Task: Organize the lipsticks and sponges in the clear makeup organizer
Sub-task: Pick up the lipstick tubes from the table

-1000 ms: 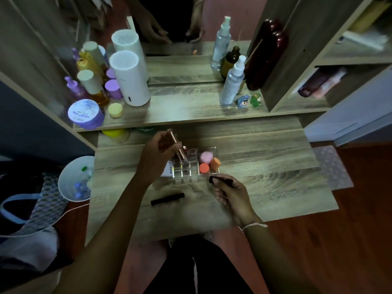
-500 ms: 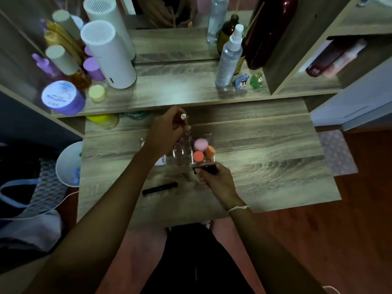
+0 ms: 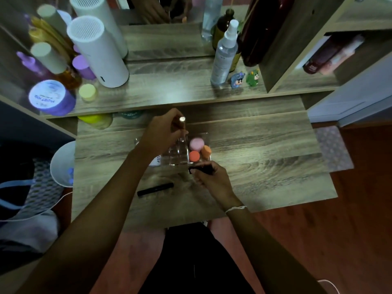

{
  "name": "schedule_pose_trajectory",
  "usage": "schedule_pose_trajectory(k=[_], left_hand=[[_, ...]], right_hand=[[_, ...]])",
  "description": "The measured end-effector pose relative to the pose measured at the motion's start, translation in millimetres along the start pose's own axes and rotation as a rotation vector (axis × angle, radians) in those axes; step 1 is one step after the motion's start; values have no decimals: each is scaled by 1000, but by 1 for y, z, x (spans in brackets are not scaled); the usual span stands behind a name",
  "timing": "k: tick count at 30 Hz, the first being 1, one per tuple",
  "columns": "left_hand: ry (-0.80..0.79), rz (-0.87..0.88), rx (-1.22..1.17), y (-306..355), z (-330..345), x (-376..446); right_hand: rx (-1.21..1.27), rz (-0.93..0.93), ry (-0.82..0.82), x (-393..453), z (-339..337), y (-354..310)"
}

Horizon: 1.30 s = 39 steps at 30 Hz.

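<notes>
Left hand (image 3: 163,132): fingers pinched narrow around a slim lipstick (image 3: 182,123), held upright with its pale round end cap facing the camera. The tube stands over the far row of slots in the clear makeup organizer (image 3: 206,135); whether its lower end has entered a slot cannot be told, as the hand hides it.

Right hand (image 3: 212,179): fingers curled closed around a black lipstick (image 3: 200,169), held roughly level just beside the organizer's near edge. One end protrudes to the left of the fingers.

The organizer sits on the desk (image 3: 265,158) near its centre, transparent, with a grid of small square slots on the left and an open compartment on the right. The visible slots appear empty, though glare makes this uncertain.

Count of sponges: three, all in the right compartment, pressed together – one pink sponge (image 3: 196,144) at the far side, one light orange sponge (image 3: 206,151) to the right, one red-orange sponge (image 3: 194,156) nearest.

Count of lipsticks in view: three – one in each hand, plus one long black tube (image 3: 155,188) lying flat on the desk, near and left of the organizer, apart from both hands.
</notes>
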<state>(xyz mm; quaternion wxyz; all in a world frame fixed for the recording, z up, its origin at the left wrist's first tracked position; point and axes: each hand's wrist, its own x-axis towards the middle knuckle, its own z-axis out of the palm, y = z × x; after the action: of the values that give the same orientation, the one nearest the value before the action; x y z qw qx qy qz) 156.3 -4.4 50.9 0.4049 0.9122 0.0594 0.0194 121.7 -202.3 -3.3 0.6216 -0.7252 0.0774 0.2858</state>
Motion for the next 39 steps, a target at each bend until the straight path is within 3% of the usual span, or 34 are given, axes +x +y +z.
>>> schedule_pose_trajectory(k=[17, 25, 28, 33, 39], left_hand=[[-23, 14, 265, -17, 18, -10], [6, 5, 264, -21, 20, -9], [88, -42, 169, -25, 13, -19], [424, -217, 122, -40, 11, -74], [386, -264, 229, -54, 31, -134]], right_hand=[[42, 45, 41, -6, -4, 2], [-17, 12, 44, -7, -2, 3], [-119, -28, 13, -9, 4, -1], [-328, -206, -24, -10, 31, -16], [-474, -302, 35, 3, 67, -23]])
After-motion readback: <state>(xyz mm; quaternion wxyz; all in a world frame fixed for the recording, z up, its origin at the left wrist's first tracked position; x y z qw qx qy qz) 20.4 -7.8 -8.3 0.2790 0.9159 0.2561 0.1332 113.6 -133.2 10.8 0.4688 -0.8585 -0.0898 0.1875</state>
